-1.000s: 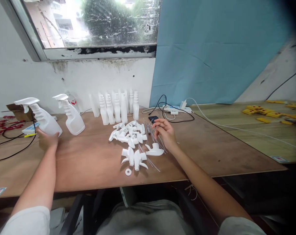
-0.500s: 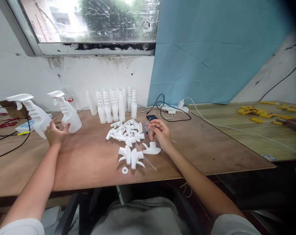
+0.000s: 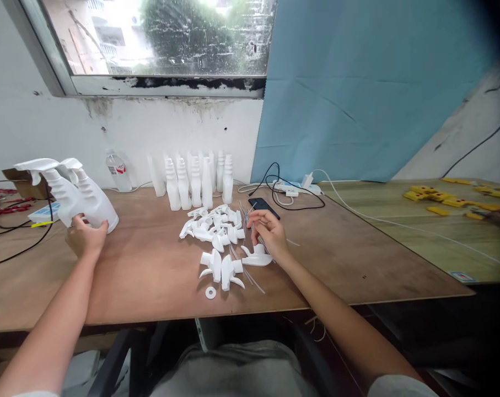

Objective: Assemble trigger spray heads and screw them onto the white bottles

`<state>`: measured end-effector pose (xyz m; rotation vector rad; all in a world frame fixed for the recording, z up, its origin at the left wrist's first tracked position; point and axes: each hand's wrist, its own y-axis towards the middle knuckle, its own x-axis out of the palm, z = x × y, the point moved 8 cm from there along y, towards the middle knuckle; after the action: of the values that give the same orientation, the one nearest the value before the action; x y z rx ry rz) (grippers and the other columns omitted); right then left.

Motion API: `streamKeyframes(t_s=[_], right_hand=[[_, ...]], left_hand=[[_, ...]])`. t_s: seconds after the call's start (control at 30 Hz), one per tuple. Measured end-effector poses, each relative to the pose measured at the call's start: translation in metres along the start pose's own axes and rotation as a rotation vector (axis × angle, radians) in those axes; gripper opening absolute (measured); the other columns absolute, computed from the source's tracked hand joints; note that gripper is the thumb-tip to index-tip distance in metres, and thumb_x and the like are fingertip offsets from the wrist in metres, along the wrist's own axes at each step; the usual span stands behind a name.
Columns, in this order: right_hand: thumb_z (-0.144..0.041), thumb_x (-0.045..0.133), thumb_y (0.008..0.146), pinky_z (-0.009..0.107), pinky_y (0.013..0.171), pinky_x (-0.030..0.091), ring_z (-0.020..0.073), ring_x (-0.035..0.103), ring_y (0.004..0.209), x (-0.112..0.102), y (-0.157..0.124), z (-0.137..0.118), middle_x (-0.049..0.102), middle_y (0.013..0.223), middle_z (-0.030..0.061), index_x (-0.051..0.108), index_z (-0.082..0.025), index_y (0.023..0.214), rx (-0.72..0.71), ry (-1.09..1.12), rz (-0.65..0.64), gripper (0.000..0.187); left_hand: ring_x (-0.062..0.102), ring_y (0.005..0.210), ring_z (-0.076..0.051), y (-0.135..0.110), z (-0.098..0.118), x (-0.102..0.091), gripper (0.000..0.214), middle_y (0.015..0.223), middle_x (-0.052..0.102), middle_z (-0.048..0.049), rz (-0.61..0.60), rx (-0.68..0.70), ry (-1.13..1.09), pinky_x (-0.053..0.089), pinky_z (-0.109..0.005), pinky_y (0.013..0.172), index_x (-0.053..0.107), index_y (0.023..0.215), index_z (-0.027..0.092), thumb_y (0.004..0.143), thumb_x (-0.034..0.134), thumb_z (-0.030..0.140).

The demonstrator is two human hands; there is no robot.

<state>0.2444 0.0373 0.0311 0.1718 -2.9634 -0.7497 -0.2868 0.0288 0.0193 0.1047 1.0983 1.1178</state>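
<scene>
Gripping the base of a white spray bottle [image 3: 93,199] at far left — left hand [image 3: 85,238], contents not visible. Right hand [image 3: 266,234] pinches a thin clear tube [image 3: 246,215] beside loose trigger heads [image 3: 214,227].

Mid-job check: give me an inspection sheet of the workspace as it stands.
Surface: brown wooden table.
Job's things: two spray bottles at left; trigger heads and thin tubes mid-table; empty bottles behind.
Clutter: phone, water bottle, cardboard box, loose ring.
Hands: left hand grips the inner spray bottle; right hand on the tubes, fingers curled, grip unclear.
Cables: black cable at left; power strip at back.
Surroundings: window, blue sheet, second table with yellow parts.
</scene>
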Motion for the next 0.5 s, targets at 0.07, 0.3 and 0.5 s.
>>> streamKeyframes(t_s=[0.07, 0.3, 0.5], right_hand=[[-0.027, 0.052, 0.087, 0.019, 0.037, 0.036, 0.0051, 0.049, 0.039, 0.001, -0.005, -0.01, 0.058, 0.079, -0.0021, 0.055, -0.019, 0.095, -0.065, -0.076, -0.026, 0.011], [-0.018, 0.046, 0.088, 0.027, 0.055, 0.04, 0.013, 0.052, 0.058, 0.093, -0.132, -0.058, 0.059, 0.067, 0.0021, 0.057, -0.019, 0.073, -0.86, -0.647, -0.608, 0.019], [-0.018, 0.046, 0.091, 0.027, 0.062, 0.043, 0.0152, 0.057, 0.076, 0.153, -0.214, -0.017, 0.066, 0.09, 0.0062, 0.06, -0.015, 0.083, -0.881, -0.877, -0.978, 0.017]], left_hand=[[0.057, 0.108, -0.04, -0.001, -0.004, -0.002, 0.066, 0.114, 0.064, -0.0176, 0.007, -0.03, -0.013, 0.042, -0.056, 0.09, 0.047, 0.126, 0.01, 0.07, 0.069, 0.038], [0.049, 0.115, -0.039, -0.007, -0.005, -0.018, 0.069, 0.126, 0.053, -0.0216, 0.2, 0.059, -0.131, 0.04, -0.056, 0.093, 0.041, 0.128, 0.007, 0.071, 0.067, 0.036], [0.054, 0.092, -0.028, -0.027, 0.021, -0.024, 0.043, 0.108, 0.057, -0.0145, 0.237, 0.339, -0.187, 0.041, -0.048, 0.091, 0.049, 0.114, 0.009, 0.075, 0.057, 0.026]])
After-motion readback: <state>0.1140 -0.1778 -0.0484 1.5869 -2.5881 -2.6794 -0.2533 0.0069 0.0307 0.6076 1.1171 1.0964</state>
